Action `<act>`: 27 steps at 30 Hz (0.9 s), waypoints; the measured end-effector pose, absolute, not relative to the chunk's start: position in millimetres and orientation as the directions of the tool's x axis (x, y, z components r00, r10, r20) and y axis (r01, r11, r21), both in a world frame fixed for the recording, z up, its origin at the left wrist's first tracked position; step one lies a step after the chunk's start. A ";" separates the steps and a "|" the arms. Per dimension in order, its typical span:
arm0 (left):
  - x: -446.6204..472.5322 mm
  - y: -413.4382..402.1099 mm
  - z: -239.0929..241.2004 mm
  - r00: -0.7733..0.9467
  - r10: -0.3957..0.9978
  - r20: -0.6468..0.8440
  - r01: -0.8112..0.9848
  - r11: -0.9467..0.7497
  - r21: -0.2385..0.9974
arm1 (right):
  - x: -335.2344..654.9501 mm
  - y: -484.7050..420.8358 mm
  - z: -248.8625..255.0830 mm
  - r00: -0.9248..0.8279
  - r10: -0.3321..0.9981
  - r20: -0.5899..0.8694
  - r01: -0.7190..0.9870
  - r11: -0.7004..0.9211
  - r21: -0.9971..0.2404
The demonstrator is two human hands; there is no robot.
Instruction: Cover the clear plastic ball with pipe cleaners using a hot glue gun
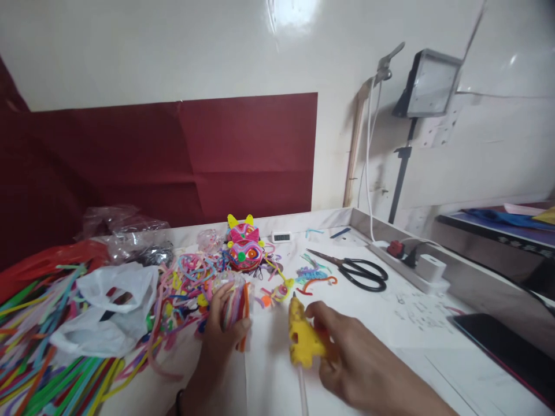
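Observation:
My left hand (221,341) is closed around a bundle of pipe cleaners (236,309) in several colours, with an orange one along its right side. The bundle seems to be in a clear wrapper. In my right hand (353,352) is a yellow glue gun (301,335), gripped by its handle, nozzle pointing away from me. A clear glue stick (302,390) sticks out of its back end. Beyond the hands sits a colourful animal-face ornament (245,245) with yellow ears. Small blue and orange pipe-cleaner pieces (314,277) lie ahead of the nozzle.
Black-handled scissors (355,271) lie right of centre, near a power strip (416,271) and a dark phone (503,346). Loose pipe cleaners (69,387), a white plastic bag (99,335) and pipe-cleaner scraps (191,277) cover the left. A small digital clock (282,237) stands at the back.

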State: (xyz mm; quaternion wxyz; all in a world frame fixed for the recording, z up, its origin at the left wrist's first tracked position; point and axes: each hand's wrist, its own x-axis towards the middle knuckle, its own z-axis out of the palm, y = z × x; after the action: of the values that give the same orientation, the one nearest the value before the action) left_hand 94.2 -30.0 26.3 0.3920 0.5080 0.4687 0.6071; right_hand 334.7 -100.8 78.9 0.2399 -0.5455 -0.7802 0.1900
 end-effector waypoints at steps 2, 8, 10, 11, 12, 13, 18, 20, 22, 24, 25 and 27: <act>93.4 -30.6 27.0 -0.146 0.963 0.226 -0.040 -0.234 0.971 | 341.3 -98.3 82.1 -0.252 0.948 0.193 0.646 0.313 -0.696; 96.2 -34.2 26.9 -0.107 0.975 0.195 -0.092 -0.205 0.974 | 338.4 -92.9 86.6 -0.186 0.967 0.173 0.188 0.208 -0.960; 98.6 -36.1 28.6 -0.115 0.972 0.203 -0.101 -0.215 0.971 | 334.6 -96.2 88.7 -0.161 0.977 0.141 0.099 0.158 -0.982; 99.5 -37.0 29.8 -0.113 0.972 0.207 -0.098 -0.218 0.971 | 333.5 -98.2 89.6 -0.163 0.976 0.141 0.058 0.152 -0.987; 100.0 -37.6 31.0 -0.105 0.972 0.209 -0.092 -0.219 0.971 | 333.0 -100.2 90.3 -0.186 0.971 0.149 0.028 0.157 -0.987; 100.4 -38.1 32.0 -0.095 0.973 0.208 -0.086 -0.217 0.972 | 333.2 -101.7 90.7 -0.218 0.962 0.162 0.016 0.169 -0.985; 101.9 -37.4 30.6 -0.100 0.969 0.225 -0.099 -0.234 0.967 | 334.6 -103.9 87.6 -0.307 0.931 0.198 0.103 0.240 -0.965; 102.8 -37.5 28.6 -0.099 0.969 0.226 -0.104 -0.236 0.966 | 333.1 -103.9 85.4 -0.293 0.934 0.203 0.135 0.251 -0.959; 103.5 -38.5 27.5 -0.083 0.974 0.211 -0.108 -0.219 0.970 | 331.1 -104.5 83.6 -0.283 0.934 0.217 0.164 0.270 -0.949; 103.8 -39.8 27.4 -0.052 0.980 0.194 -0.103 -0.198 0.975 | 329.7 -105.5 82.7 -0.288 0.935 0.205 0.183 0.264 -0.947; 103.9 -40.3 27.7 -0.039 0.980 0.194 -0.098 -0.197 0.976 | 329.3 -106.1 82.7 -0.286 0.939 0.189 0.198 0.251 -0.947; 104.3 -41.1 28.8 -0.036 0.978 0.206 -0.092 -0.208 0.974 | 329.2 -107.1 83.3 -0.275 0.948 0.157 0.241 0.226 -0.944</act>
State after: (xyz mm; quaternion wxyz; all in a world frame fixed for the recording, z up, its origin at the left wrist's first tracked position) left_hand 104.3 -41.1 28.8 0.4620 0.5182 0.4272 0.5793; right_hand 329.2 -107.1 83.3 0.4063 -0.4443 -0.6694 0.4352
